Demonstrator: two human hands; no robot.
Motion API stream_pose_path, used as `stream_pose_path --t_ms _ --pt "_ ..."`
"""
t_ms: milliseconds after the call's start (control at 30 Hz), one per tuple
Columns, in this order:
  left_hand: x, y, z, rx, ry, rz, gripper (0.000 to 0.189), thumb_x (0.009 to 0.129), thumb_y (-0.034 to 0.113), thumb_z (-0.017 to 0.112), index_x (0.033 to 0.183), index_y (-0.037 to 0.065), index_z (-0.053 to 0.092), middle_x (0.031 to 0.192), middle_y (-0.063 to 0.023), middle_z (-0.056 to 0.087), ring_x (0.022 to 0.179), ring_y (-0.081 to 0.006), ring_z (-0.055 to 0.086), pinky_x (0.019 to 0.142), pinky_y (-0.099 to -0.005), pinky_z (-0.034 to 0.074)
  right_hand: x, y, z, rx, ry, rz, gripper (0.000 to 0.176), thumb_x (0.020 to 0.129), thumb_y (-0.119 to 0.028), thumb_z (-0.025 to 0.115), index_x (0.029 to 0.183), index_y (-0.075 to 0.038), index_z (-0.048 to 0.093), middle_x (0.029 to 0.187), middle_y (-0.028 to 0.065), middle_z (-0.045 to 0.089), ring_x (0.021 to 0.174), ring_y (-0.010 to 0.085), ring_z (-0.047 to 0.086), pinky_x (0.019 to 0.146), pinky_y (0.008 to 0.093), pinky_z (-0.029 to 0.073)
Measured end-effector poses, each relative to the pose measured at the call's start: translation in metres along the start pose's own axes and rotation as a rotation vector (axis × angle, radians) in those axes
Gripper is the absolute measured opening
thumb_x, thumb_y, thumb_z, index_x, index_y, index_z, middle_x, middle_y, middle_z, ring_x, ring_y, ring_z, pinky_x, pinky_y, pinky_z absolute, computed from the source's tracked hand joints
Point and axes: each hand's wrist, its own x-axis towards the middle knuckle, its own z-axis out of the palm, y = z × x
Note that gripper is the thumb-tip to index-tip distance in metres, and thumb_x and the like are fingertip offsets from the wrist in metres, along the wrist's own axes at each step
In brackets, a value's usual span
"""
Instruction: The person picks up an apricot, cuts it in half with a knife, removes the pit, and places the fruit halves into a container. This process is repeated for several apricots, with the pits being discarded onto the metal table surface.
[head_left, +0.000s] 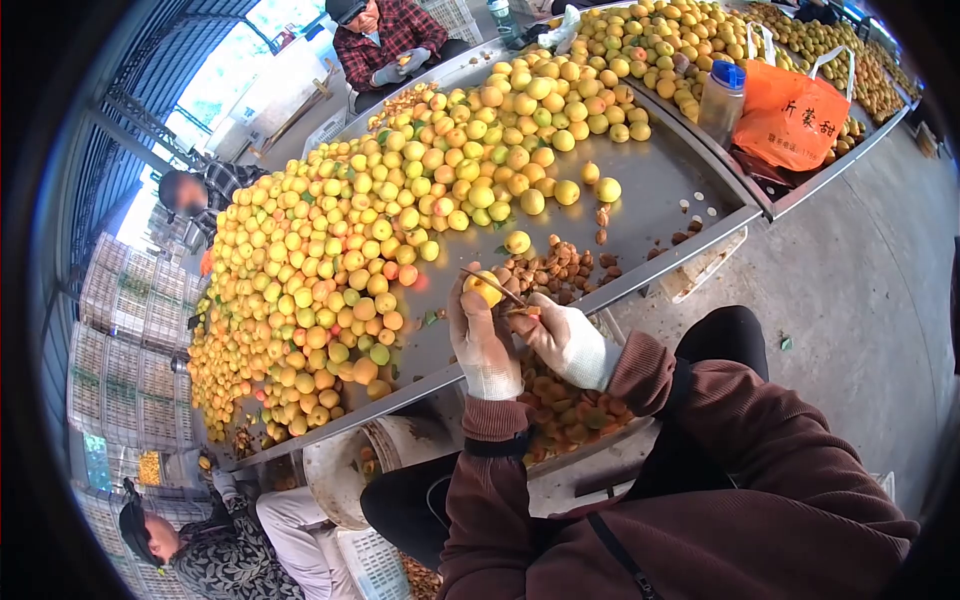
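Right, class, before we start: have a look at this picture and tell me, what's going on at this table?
A person in white gloves is cutting fruit at a metal table. The left hand holds an apricot, and the right hand holds a knife with its blade laid across it. A big heap of apricots covers the table, with a small pile of pits just beyond the hands. Cut fruit lies below the table edge. Other people sit around the table.
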Motion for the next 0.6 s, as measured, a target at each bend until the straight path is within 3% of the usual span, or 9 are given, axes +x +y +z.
stream_pose_path --t_ms 100,200,267,333,400,433,567,600 --pt "-0.004 0.002 0.002 0.124 -0.040 0.041 0.054 0.098 0.040 0.055 0.132 0.000 0.042 0.113 -0.0131 0.061 0.100 -0.0223 0.061 0.090 -0.0362 0.050 -0.004 0.000 0.005 -0.009 0.047 -0.030 0.030 0.096 -0.028 0.056 0.112 -0.003 0.052 0.086 0.0215 0.065 0.083 0.0412 0.065 0.067 0.0406 0.052" --pt "-0.004 0.012 0.009 0.128 -0.027 0.057 0.049 0.099 0.034 0.053 0.132 -0.001 0.042 0.111 -0.0139 0.062 0.098 -0.0213 0.062 0.087 -0.0340 0.051 -0.003 -0.002 0.005 0.042 0.070 -0.118 0.033 0.095 -0.030 0.057 0.113 -0.002 0.051 0.085 0.0213 0.065 0.081 0.0416 0.064 0.065 0.0415 0.052" --pt "-0.006 0.022 0.015 0.319 -0.103 0.164 0.047 0.099 0.030 0.055 0.129 -0.004 0.043 0.113 -0.0163 0.062 0.101 -0.0231 0.062 0.089 -0.0351 0.051 -0.003 -0.006 0.006 -0.108 0.167 -0.259 0.033 0.095 -0.028 0.057 0.112 -0.001 0.051 0.084 0.0216 0.065 0.079 0.0416 0.064 0.062 0.0430 0.052" --pt "-0.012 0.026 0.022 0.329 -0.051 0.067 0.051 0.099 0.039 0.052 0.125 -0.005 0.046 0.113 -0.0167 0.062 0.100 -0.0226 0.062 0.087 -0.0341 0.051 -0.002 -0.007 0.004 -0.109 0.097 -0.219 0.037 0.093 -0.028 0.058 0.117 -0.001 0.048 0.082 0.0218 0.064 0.076 0.0413 0.064 0.060 0.0444 0.052" --pt "-0.012 0.024 0.026 0.090 0.067 -0.179 0.059 0.099 0.050 0.044 0.120 -0.005 0.050 0.111 -0.0152 0.062 0.098 -0.0204 0.062 0.085 -0.0317 0.051 0.002 0.008 0.009 -0.233 0.094 -0.178 0.044 0.090 -0.026 0.059 0.123 -0.002 0.043 0.082 0.0218 0.064 0.075 0.0410 0.065 0.059 0.0445 0.053" --pt "-0.012 0.027 0.028 0.191 0.094 -0.231 0.066 0.099 0.058 0.037 0.117 -0.003 0.053 0.108 -0.0124 0.063 0.093 -0.0191 0.062 0.083 -0.0295 0.050 0.005 0.013 0.008 -0.289 0.041 -0.157 0.050 0.088 -0.025 0.059 0.128 -0.002 0.039 0.081 0.0213 0.064 0.073 0.0401 0.065 0.060 0.0441 0.053" --pt "-0.011 0.024 0.007 0.005 0.144 -0.350 0.064 0.099 0.058 0.037 0.115 -0.001 0.055 0.104 -0.0098 0.063 0.093 -0.0184 0.061 0.084 -0.0292 0.049 0.003 0.020 0.013 -0.363 0.030 -0.229 0.052 0.087 -0.022 0.059 0.130 -0.002 0.038 0.079 0.0213 0.064 0.074 0.0393 0.065 0.060 0.0436 0.053" --pt "-0.012 0.019 -0.005 0.010 0.081 -0.338 0.064 0.099 0.058 0.037 0.115 -0.001 0.056 0.104 -0.0095 0.063 0.094 -0.0183 0.060 0.085 -0.0297 0.048 0.002 0.019 0.015 -0.333 0.030 -0.211 0.050 0.088 -0.024 0.059 0.129 -0.002 0.041 0.080 0.0219 0.064 0.075 0.0396 0.065 0.061 0.0435 0.053"
